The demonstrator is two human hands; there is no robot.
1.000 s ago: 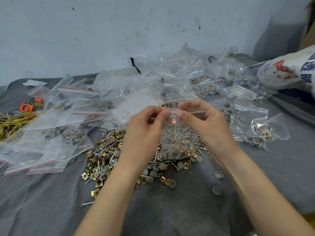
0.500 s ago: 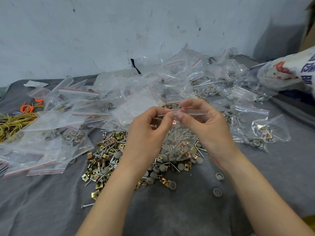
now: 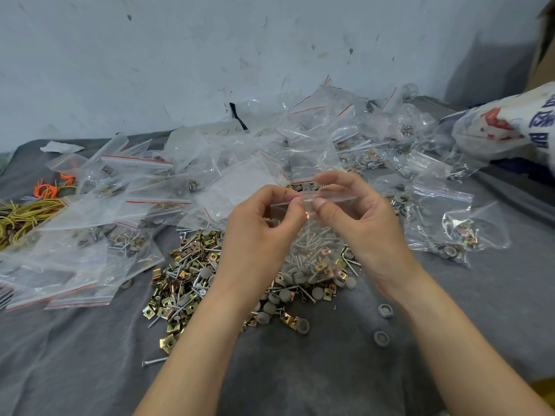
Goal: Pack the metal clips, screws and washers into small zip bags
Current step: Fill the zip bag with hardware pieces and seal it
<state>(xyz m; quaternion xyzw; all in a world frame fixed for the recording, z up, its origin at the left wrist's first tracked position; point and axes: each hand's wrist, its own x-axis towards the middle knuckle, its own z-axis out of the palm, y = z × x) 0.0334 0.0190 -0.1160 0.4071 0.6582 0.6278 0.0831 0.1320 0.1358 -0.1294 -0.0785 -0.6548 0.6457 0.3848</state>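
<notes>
As the left hand point(image 3: 258, 235) and the right hand point(image 3: 360, 223) pinch the zip strip of the small clear plastic bag point(image 3: 313, 241) above the pile of brass clips, screws and grey washers point(image 3: 186, 280), its seal seems only half-pressed. A skipped stretch would let the hardware spill out.

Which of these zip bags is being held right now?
The clear bag in the middle, pinched along its top strip by the left hand and right hand above the pile; the other bags lie on the grey cloth.

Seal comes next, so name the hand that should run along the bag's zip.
Probably the right hand: its thumb and fingers straddle most of the zip on the bag, while the left hand pinches one end.
</notes>
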